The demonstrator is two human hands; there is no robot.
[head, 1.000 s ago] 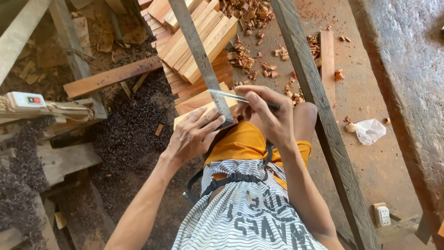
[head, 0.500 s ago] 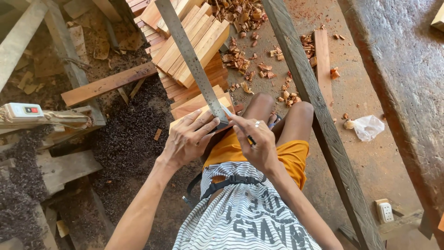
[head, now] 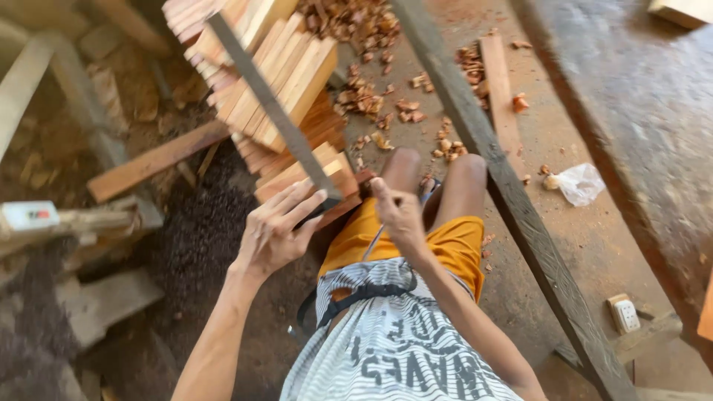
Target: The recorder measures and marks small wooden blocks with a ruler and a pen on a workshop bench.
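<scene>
A long flat grey metal strip [head: 271, 111] lies slantwise over a stack of pale wooden slats [head: 297, 74] in front of my knees. My left hand [head: 276, 232] presses on its near end with fingers spread, over a reddish board [head: 333, 172] on my lap. Just right of the strip's end, my right hand [head: 397, 214] is closed around a thin grey pencil-like tool [head: 373, 243] that points down toward my orange shorts. The tool's tip is blurred.
A dark wooden beam [head: 512, 200] runs diagonally on my right. Wood chips [head: 364, 96] litter the floor beyond the slats. A white plastic bag [head: 581, 183], a white socket block [head: 624, 313], a loose plank [head: 152, 162], dark sawdust [head: 197, 238] and a pale power tool [head: 30, 217] lie around.
My right hand has drawn back from on top of the strip to just right of its near end. My left hand stays pressed on the strip. The view has moved closer.
</scene>
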